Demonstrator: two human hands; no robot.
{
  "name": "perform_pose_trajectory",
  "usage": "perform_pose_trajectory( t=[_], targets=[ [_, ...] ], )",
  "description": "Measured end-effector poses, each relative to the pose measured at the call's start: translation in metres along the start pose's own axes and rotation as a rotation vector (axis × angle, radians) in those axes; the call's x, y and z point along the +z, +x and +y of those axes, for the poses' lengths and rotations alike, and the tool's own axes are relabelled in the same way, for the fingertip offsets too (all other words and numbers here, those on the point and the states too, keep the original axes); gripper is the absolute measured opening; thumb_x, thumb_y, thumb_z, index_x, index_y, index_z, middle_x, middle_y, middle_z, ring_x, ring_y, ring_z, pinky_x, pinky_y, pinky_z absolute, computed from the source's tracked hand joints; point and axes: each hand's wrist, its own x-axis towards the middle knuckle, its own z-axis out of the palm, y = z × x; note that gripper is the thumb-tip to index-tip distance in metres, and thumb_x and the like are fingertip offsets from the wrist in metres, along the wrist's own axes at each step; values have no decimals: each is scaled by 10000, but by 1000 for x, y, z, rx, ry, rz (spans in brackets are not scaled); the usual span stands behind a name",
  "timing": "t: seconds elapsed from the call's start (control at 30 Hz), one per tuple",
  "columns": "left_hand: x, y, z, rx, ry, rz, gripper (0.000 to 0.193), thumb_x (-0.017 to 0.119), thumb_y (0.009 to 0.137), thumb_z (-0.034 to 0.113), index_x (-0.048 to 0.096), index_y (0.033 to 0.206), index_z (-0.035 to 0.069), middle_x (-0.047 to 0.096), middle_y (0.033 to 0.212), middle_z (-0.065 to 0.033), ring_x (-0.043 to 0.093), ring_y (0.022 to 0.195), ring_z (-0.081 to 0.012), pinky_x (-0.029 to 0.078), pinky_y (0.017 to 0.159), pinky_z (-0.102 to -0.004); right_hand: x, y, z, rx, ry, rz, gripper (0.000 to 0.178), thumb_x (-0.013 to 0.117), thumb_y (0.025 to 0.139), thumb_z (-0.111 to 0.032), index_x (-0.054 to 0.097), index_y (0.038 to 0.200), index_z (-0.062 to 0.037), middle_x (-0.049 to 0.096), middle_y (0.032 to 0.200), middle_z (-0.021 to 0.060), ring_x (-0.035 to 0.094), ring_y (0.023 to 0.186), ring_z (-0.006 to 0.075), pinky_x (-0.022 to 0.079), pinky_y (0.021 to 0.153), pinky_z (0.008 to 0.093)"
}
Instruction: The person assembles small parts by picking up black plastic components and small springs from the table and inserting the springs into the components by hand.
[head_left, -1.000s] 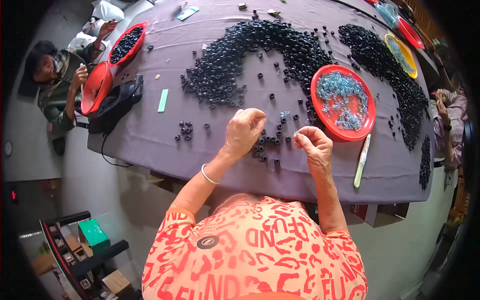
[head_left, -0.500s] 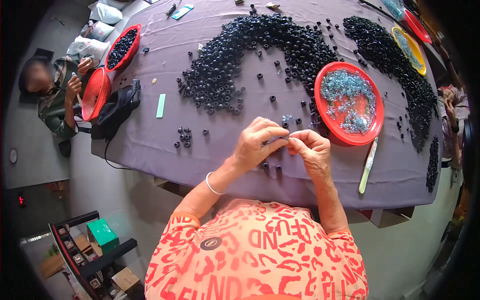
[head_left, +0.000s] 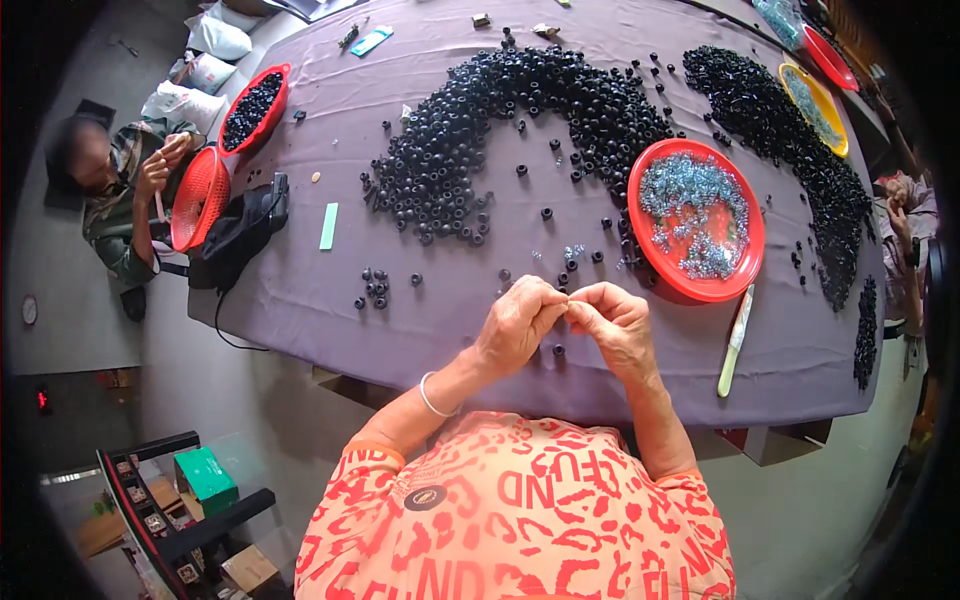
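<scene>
My left hand [head_left: 518, 325] and my right hand [head_left: 618, 327] meet fingertip to fingertip above the near part of the cloth-covered table. Both are closed in a pinch. Whatever sits between the fingertips is too small and too covered to make out. Beyond my hands lie a few clear bits [head_left: 574, 252] and loose black ring-shaped pieces [head_left: 547, 214]; one more black piece [head_left: 559, 350] lies just under my hands. A red round tray [head_left: 712, 290] of small clear bluish pieces [head_left: 690, 190] stands to the right of my right hand.
A big curved heap of black ring-shaped pieces [head_left: 430, 180] spreads ahead, and a heap of thin black pieces [head_left: 790, 150] lies right. A green-handled knife [head_left: 737, 340] rests near the tray. At left are a green strip [head_left: 328, 227], red baskets [head_left: 205, 205] and a person [head_left: 125, 200].
My two hands have come slightly closer to my body, still pinched together. The left fingers look more curled. The view has shifted a little.
</scene>
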Motion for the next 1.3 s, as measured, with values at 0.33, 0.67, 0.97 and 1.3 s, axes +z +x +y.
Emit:
perform_pose_trajectory(
  t=[0.33, 0.67, 0.97, 1.3],
  targets=[
    [11, -9, 2, -277, -168, 67, 56, 586, 882, 35, 541, 864, 6, 555, 742, -90, 556, 663, -170, 457, 598, -281, 1, -2, 4, 8, 54, 4, 136, 633, 874, -92, 626, 956, 17, 653, 833, 37, 608, 759, 87, 506, 685, 220],
    [1, 0, 25, -562, -257, 25, 157, 574, 918, 103, 509, 815, 3, 508, 669, -6, 430, 641, -56, 401, 569, -236, 1, -1, 3, -653, -561, -20, 144, 660, 771, 51, 590, 892, 12, 614, 790, 91, 618, 684, 173, 500, 606, 248],
    [0, 14, -6, -299, 245, 95, 131, 665, 798, 83, 551, 818, 24, 550, 708, -68, 524, 662, -202, 445, 612, -320, -11, 0, 11, -651, -654, 219, 114, 629, 775, 55, 584, 864, 0, 586, 783, 77, 578, 660, 149, 477, 608, 259],
    [-12, 45, -44, -233, 458, -14, 149, 695, 717, 70, 603, 829, 36, 601, 837, -103, 564, 811, -277, 464, 729, -365, -34, 5, 29, -522, -666, 373, 133, 632, 759, 52, 582, 865, -9, 581, 781, 93, 591, 661, 198, 478, 593, 298]
  ],
)
